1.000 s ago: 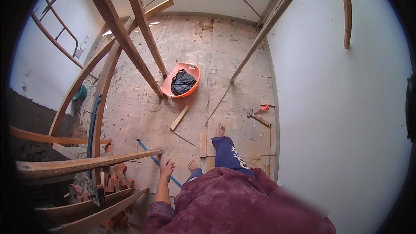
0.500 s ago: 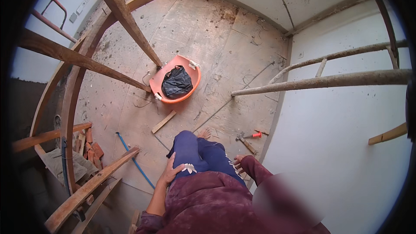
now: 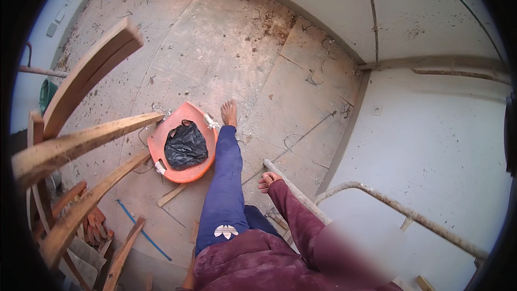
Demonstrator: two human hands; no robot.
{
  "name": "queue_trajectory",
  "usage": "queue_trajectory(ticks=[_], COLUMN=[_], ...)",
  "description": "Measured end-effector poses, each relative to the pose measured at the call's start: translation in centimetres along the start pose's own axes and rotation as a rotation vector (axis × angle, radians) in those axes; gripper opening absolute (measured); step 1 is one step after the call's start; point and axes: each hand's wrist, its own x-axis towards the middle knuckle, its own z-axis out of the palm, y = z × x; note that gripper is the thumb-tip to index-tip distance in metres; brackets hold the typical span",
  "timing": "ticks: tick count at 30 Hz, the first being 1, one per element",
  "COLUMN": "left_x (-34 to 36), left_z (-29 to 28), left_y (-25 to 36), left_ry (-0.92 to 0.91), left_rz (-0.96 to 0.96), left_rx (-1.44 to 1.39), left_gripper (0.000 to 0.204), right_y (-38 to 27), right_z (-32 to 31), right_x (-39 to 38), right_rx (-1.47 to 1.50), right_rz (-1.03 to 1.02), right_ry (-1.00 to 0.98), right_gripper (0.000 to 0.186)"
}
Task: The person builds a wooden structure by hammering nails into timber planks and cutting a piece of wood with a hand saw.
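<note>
My right hand (image 3: 267,182) hangs in front of the maroon sleeve, its fingers loosely curled and nothing visible in them. Just beside it runs a mud-caked grey pole (image 3: 298,193); no grip on it shows. My left hand is out of view. One bare foot (image 3: 229,112) is stretched forward on the floor, the leg passing close by an orange plastic tub (image 3: 186,113). Inside the tub lies a crumpled black plastic bag (image 3: 186,145), and pale wrapping covers the tub's handles.
Wooden posts (image 3: 89,143) lean at the left, one reaching the tub. Broken red bricks (image 3: 96,223), a blue rod (image 3: 142,230) and a loose wood strip (image 3: 171,195) lie on the dusty floor (image 3: 210,48). A bent metal frame (image 3: 388,199) stands by the white right wall.
I have stepped forward; the tub and posts now appear nearer and farther left. My left hand has left the view. My right hand has come forward from beside my thigh.
</note>
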Motion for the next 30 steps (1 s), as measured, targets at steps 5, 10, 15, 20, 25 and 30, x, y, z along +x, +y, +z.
queue_trajectory(ticks=[5,10,15,20,25,30], left_x=[1.5,4.2,10.1,22.6,44.2,65.0], left_z=[2.0,-6.0,-25.0,-45.4,-54.1,-62.6], left_y=[14.6,13.1,6.2,5.3,14.1,22.8], left_ry=[-0.251,-0.701,-1.182,-1.194,-0.78,-0.005], left_rz=[0.182,0.106,-0.552,-1.053,-0.604,0.166], left_rx=[-0.195,-0.396,-1.054,-1.529,-1.466,-1.205], left_gripper=[0.035,0.034,0.047,0.064,0.065,0.045], right_y=[-7.1,-20.1,-37.6,-59.8,-76.4,-85.2], right_z=[-12.8,-18.6,-25.6,-37.5,-48.7,-56.6], right_x=[4.9,1.7,-5.5,-13.7,-21.3,-22.7], right_rx=[-0.022,0.042,-0.181,-0.472,-0.729,-0.862], right_rz=[0.129,0.012,-0.603,-1.254,-1.427,-1.393], right_ry=[0.212,0.19,0.332,0.757,1.219,1.407], right_gripper=[0.028,0.024,0.016,0.015,0.015,0.014])
